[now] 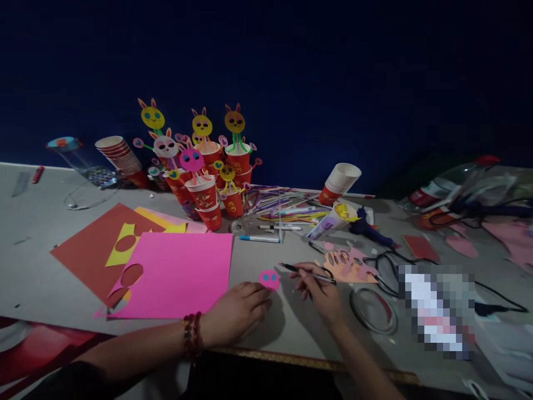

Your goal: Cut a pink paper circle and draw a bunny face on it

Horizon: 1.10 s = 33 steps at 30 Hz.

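Note:
A small round pink paper face (270,279) with two blue eyes lies on the grey table. My left hand (238,311) rests beside it, fingertips at its lower left edge, fingers together. In my right hand (313,286) is a black pen (312,273), held between thumb and fingers, its tip pointing left, just above and right of the face. To the left of my left hand lies a large pink sheet (183,272), over brown paper (91,244) and yellow paper with cut-out holes.
Behind stand red paper cups (202,191) with rabbit-faced figures. Pipe cleaners (287,205), markers (260,239) and stacked cups (342,179) are at the back. Rightward are paper scraps (347,265), a tape roll (373,311), a glue gun (372,229), black cable and a bottle (447,183).

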### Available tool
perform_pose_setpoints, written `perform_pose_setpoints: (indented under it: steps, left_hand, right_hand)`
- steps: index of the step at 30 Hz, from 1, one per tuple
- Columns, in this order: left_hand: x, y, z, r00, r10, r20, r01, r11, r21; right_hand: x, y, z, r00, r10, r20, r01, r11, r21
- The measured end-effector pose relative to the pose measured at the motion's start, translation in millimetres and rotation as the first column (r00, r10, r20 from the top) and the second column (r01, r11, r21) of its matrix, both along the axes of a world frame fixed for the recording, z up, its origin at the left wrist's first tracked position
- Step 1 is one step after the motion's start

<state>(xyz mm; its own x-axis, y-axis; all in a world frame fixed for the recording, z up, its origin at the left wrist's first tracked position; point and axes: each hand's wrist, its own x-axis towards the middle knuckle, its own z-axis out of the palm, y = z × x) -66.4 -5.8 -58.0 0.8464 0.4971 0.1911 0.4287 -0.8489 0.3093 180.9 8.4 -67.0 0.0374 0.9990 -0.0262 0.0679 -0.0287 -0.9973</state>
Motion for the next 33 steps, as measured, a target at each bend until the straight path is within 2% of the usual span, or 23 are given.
perform_pose_setpoints:
  steps: [4, 7, 9, 11, 13, 15, 17, 18, 20, 23, 26, 28, 30, 31, 33]
  left_hand:
    - [-0.7, -1.2, 2.8, 0.999, 0.013, -0.03, -0.013, 1.0, -0.009]
    - [-6.6, 5.3, 11.8, 0.999, 0.032, -0.017, -0.033, 0.999, -0.025]
    - [-11.3, 18.9, 18.7, 0.996, 0.088, -0.013, -0.088, 0.996, -0.008]
    - [-13.9, 39.7, 23.2, 0.984, 0.174, -0.045, -0.172, 0.984, 0.041]
    - [-12.8, 63.5, 23.4, 0.959, 0.26, -0.11, -0.249, 0.963, 0.102]
    - [-7.7, 84.8, 19.5, 0.904, 0.393, -0.167, -0.361, 0.912, 0.192]
    - [-0.4, 100.0, 13.8, 0.878, 0.443, -0.18, -0.403, 0.888, 0.222]
    - [3.2, 105.2, 11.2, 0.87, 0.458, -0.183, -0.415, 0.88, 0.231]
    - [8.5, 111.9, 8.2, 0.862, 0.472, -0.184, -0.428, 0.872, 0.236]
    - [9.6, 113.8, 11.2, 0.854, 0.487, -0.183, -0.444, 0.865, 0.233]
    - [6.1, 100.9, 22.0, 0.852, 0.492, -0.179, -0.456, 0.865, 0.209]
    - [4.8, 80.9, 30.6, 0.863, 0.476, -0.17, -0.45, 0.877, 0.17]
    - [5.9, 54.2, 37.6, 0.91, 0.404, -0.093, -0.402, 0.915, 0.049]
    - [7.5, 40.2, 39.9, 0.948, 0.317, -0.044, -0.318, 0.948, -0.029]
    - [11.9, 14.9, 41.4, 0.976, 0.217, 0.029, -0.213, 0.971, -0.107]
  right_hand:
    - [-2.8, -2.4, -1.7, 0.994, 0.03, 0.101, -0.032, 0.999, 0.02]
    - [6.4, -1.8, -1.6, 0.932, 0.042, 0.361, -0.116, 0.976, 0.186]
    - [17.1, 3.1, -1.3, 0.819, 0.008, 0.574, -0.223, 0.926, 0.305]
    - [28.1, 12.4, -1.2, 0.659, -0.029, 0.751, -0.333, 0.884, 0.327]
    - [36.7, 24.3, -0.9, 0.465, -0.039, 0.884, -0.409, 0.877, 0.254]
    - [41.8, 35.4, 0.1, 0.289, -0.029, 0.957, -0.445, 0.881, 0.161]
    - [44.1, 42.1, 2.5, 0.189, -0.033, 0.981, -0.441, 0.89, 0.115]
    - [44.3, 43.0, 4.0, 0.18, -0.046, 0.983, -0.429, 0.895, 0.121]
    - [43.1, 39.9, 7.0, 0.251, -0.083, 0.964, -0.394, 0.901, 0.18]
    - [35.1, 26.8, 10.0, 0.511, -0.073, 0.857, -0.312, 0.913, 0.264]
    - [17.7, 13.1, 12.8, 0.763, 0.115, 0.636, -0.264, 0.954, 0.145]
    - [1.9, 6.4, 16.4, 0.893, 0.23, 0.386, -0.258, 0.966, 0.022]
    - [-15.1, -0.4, 21.6, 0.955, 0.268, 0.129, -0.267, 0.963, -0.021]
    - [-23.2, -4.6, 24.3, 0.968, 0.247, 0.045, -0.247, 0.969, -0.007]
    - [-36.8, -15.6, 28.1, 0.99, 0.141, -0.031, -0.138, 0.988, 0.07]
